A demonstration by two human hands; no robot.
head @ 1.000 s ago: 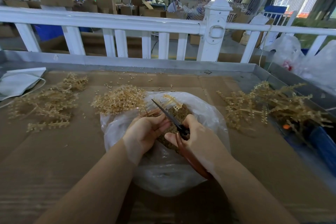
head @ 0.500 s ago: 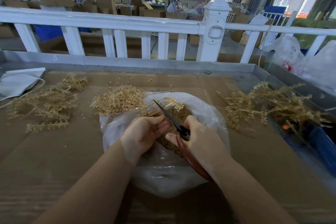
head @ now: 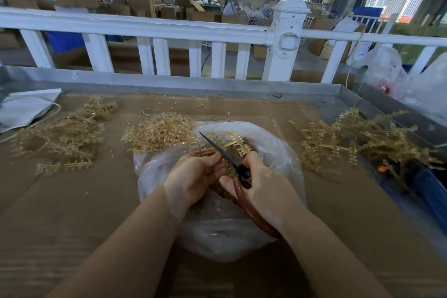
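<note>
Cardboard-lined worktop [head: 72,213]. Grips: left hand [head: 193,176] clamped on plastic sprue [head: 235,139], right hand [head: 263,191] on scissors [head: 217,150]. Risk: blade may nick left hand just beside it.

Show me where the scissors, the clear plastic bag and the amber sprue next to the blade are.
scissors [head: 219,150], head view, on the dark blade.
plastic bag [head: 217,234], head view, on its near wall.
amber sprue [head: 238,143], head view, on the toothed strip beyond the blade.
</note>
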